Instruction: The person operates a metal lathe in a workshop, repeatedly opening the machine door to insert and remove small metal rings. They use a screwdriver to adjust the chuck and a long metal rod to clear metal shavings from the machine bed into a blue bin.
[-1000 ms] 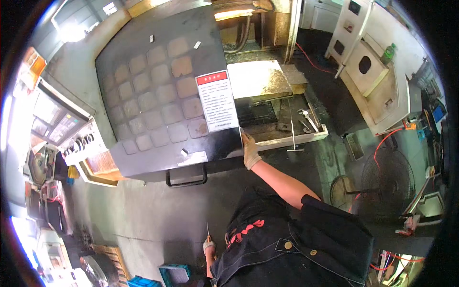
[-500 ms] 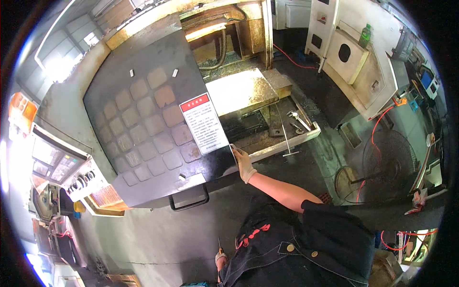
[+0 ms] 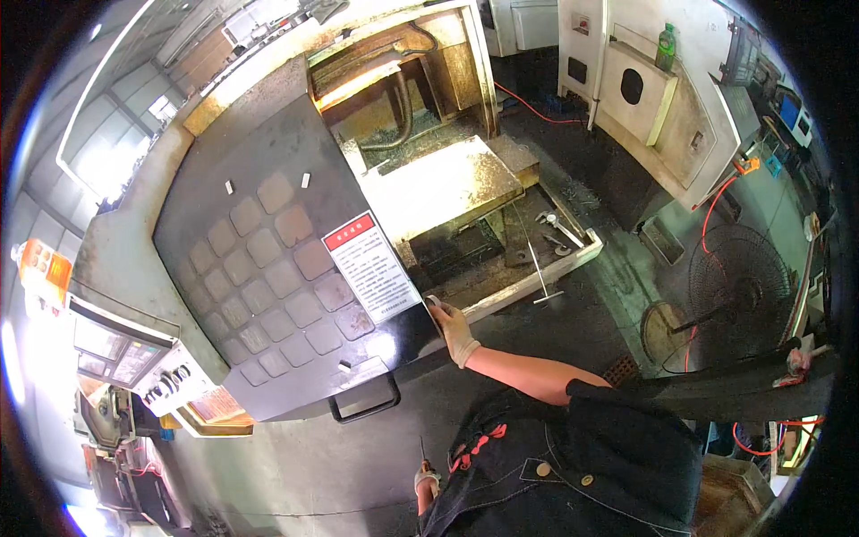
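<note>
My right hand (image 3: 455,331), in a pale glove, is closed around the right edge of a large dark machine door (image 3: 215,170). A white notice sheet with a red header (image 3: 371,273) is fixed to the door just above this hand. Below the door's lower edge juts a black bar handle (image 3: 367,407), with no hand on it. Low in the picture, my left hand (image 3: 427,483), also gloved, is closed on a thin-shafted tool (image 3: 423,456) pointing upward. Its handle is mostly hidden, so I cannot tell its exact kind.
Beside the door, the machine's opening shows a bright metal-topped block (image 3: 447,188) and a tray (image 3: 537,282) with a caliper (image 3: 555,228) and a T-handled rod (image 3: 548,298). A control panel (image 3: 112,349) stands left. At right are a floor fan (image 3: 738,286) and a red hose (image 3: 709,228).
The whole view has tilted, and the door and sheet now appear lower. My right hand keeps its grip on the door edge. My left hand still holds the thin tool.
</note>
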The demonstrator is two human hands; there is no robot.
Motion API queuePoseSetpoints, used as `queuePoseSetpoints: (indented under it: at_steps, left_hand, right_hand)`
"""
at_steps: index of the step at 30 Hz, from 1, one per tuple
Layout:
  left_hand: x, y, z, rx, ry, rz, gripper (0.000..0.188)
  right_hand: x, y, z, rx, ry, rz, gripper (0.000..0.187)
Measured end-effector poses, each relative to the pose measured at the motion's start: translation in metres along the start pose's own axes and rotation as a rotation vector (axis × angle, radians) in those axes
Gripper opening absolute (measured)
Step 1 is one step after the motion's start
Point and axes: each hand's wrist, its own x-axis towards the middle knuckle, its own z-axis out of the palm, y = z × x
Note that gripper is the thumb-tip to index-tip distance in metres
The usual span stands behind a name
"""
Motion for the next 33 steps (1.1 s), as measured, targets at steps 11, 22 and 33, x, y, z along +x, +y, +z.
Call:
queuePoseSetpoints:
  at_steps: [11, 22, 33]
  left_hand:
    - [-0.058, 0.019, 0.027, 0.725, 0.136, 0.121, 0.026]
    - [-0.134, 0.066, 0.093, 0.514, 0.259, 0.063, 0.027]
    - [-0.118, 0.005, 0.114, 0.464, 0.242, 0.049, 0.029]
  right_hand:
    - [0.004, 0.009, -0.003, 0.052, -0.034, 0.03, 0.019]
    - [0.012, 0.021, -0.001, 0.024, -0.239, 0.154, 0.022]
    - [0.02, 0.034, 0.002, 0.004, -0.305, 0.23, 0.021]
